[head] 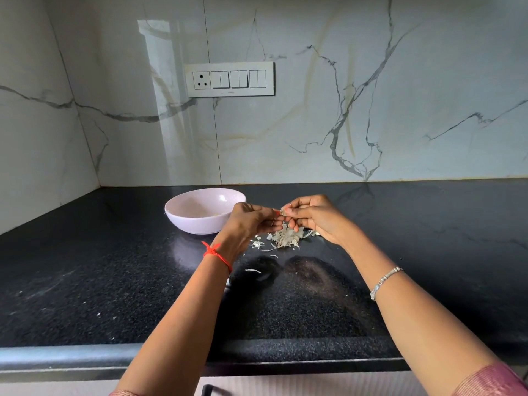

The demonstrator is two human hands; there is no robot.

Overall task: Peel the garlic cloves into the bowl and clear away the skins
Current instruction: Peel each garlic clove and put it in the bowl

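Note:
A pale pink bowl point(197, 215) stands on the black counter, left of my hands; some pale bits lie inside it. My left hand point(251, 221) and my right hand point(311, 215) meet above the counter and together pinch a small garlic clove point(284, 212) between their fingertips. The clove is mostly hidden by the fingers. Directly below the hands lies a heap of dry garlic skins point(285, 238). A few loose skin flakes point(253, 270) are scattered nearer to me.
The black granite counter point(100, 281) runs to a rounded front edge near me. A marble wall with a switch panel point(230, 79) rises behind, and a side wall closes the left corner. Tiny skin bits dot the counter at left.

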